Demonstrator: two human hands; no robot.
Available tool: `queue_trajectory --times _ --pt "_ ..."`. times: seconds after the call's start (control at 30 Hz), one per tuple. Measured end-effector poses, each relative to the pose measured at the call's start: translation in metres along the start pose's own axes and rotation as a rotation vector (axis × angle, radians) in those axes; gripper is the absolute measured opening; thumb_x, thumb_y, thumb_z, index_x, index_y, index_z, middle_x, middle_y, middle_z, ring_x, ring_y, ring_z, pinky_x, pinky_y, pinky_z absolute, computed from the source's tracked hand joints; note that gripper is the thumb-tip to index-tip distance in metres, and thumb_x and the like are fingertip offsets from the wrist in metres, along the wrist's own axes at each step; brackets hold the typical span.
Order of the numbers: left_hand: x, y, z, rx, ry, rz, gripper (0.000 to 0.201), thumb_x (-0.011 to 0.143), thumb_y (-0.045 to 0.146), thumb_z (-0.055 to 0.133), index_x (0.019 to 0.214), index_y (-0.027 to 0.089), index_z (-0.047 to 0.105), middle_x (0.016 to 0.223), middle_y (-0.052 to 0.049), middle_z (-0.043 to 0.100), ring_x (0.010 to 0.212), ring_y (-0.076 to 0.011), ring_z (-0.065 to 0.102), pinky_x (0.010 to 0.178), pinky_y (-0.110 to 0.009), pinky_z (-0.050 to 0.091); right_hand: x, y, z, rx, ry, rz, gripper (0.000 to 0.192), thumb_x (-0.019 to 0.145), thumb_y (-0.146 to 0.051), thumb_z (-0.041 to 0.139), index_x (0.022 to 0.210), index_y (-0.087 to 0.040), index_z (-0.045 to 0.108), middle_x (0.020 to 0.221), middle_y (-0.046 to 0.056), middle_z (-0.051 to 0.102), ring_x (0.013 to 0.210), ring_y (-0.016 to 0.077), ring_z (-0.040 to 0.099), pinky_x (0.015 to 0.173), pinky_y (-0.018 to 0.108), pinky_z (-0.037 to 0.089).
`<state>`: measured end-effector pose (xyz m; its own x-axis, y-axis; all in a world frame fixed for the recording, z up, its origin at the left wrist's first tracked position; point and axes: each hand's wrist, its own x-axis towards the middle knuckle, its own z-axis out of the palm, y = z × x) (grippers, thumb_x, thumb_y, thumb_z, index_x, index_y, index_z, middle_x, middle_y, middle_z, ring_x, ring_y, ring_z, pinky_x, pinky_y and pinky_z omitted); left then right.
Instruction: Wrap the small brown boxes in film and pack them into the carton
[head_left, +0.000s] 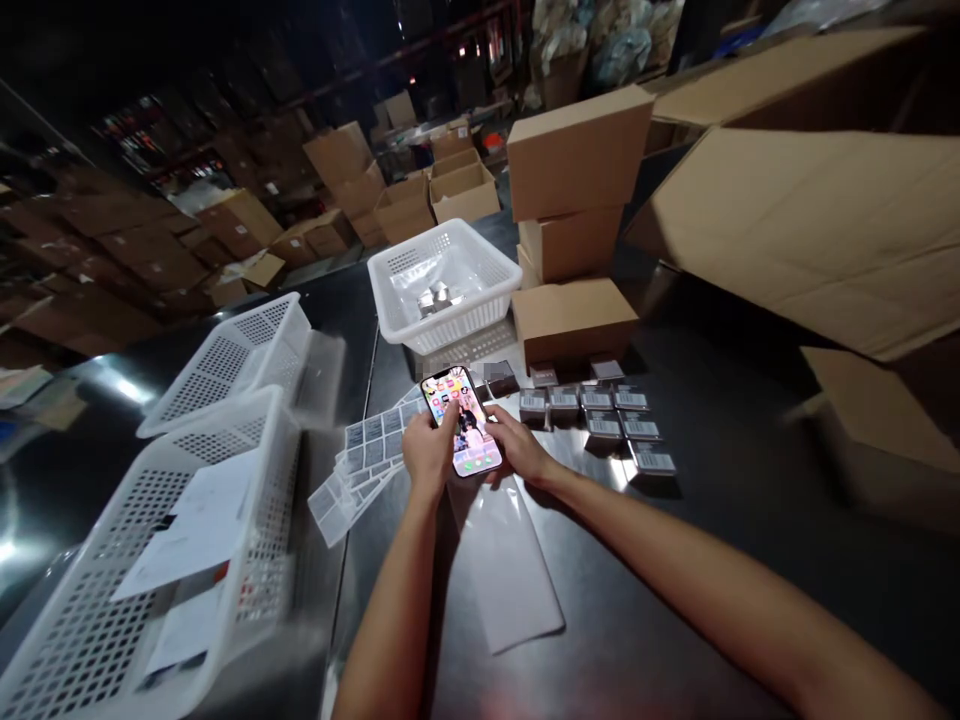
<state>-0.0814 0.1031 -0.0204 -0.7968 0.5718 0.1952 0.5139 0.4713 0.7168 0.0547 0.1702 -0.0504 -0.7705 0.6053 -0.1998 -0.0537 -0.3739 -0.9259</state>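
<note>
- Smartphone (461, 420), screen lit, held just above the dark metal table (750, 500), in front of a white mesh basket (446, 285).
- Left hand (429, 452) clasps the phone's left edge, thumb on the glass.
- Right hand (517, 445) cups the right edge from below.
- Label sheets (360, 465) fan out left of the hands.
- Small labelled boxes (600, 410) sit in rows to the right.
- Clear plastic bag (506, 560) lies flat between the forearms.

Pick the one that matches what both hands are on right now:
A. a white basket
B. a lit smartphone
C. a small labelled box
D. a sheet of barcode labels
B: the left hand and right hand both hold the lit smartphone above the dark table; the label sheets and small labelled boxes lie untouched beside it.
</note>
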Motion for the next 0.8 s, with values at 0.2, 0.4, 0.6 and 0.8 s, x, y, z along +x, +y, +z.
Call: queue_trajectory --times 0.2,0.4,0.6,0.8 --pt "-0.001 0.006 -0.004 0.1 0.033 -0.07 0.062 0.072 0.081 0.056 0.049 0.024 0.053 0.053 -0.006 0.054 0.057 -0.0243 0.055 0.057 -0.031 0.031 -0.005 0.002 0.005 -0.081 0.021 -0.092 0.032 0.083 -0.035 0.055 0.114 -0.025 0.058 0.071 -0.004 0.063 0.052 0.0133 0.06 0.038 0.023 0.054" --pt "0.003 0.004 -0.007 0.121 0.045 -0.114 0.067 0.071 0.087 0.05 0.045 0.025 0.046 0.052 -0.008 0.054 0.057 -0.0265 0.055 0.059 -0.033 0.032 -0.009 0.005 0.007 -0.131 -0.003 -0.159 0.035 0.083 -0.035 0.061 0.116 -0.025 0.061 0.08 -0.003 0.064 0.059 0.0119 0.06 0.04 0.019 0.053" --pt "0.006 0.0 -0.007 0.015 0.024 -0.072 0.072 0.082 0.083 0.029 0.046 0.025 0.05 0.056 -0.01 0.056 0.057 -0.0231 0.05 0.058 -0.033 0.028 -0.006 0.004 0.006 -0.09 -0.012 -0.113 0.037 0.08 -0.033 0.055 0.117 -0.026 0.056 0.08 -0.003 0.065 0.049 0.0118 0.06 0.035 0.023 0.052" --pt "0.012 -0.008 -0.006 -0.187 -0.03 -0.044 0.077 0.091 0.073 0.016 0.044 0.024 0.052 0.047 -0.007 0.052 0.049 -0.0207 0.046 0.055 -0.033 0.029 -0.005 0.009 0.004 -0.049 -0.085 -0.111 0.067 0.056 -0.016 0.07 0.119 -0.027 0.048 0.089 -0.004 0.068 0.059 0.0131 0.065 0.046 0.025 0.058"
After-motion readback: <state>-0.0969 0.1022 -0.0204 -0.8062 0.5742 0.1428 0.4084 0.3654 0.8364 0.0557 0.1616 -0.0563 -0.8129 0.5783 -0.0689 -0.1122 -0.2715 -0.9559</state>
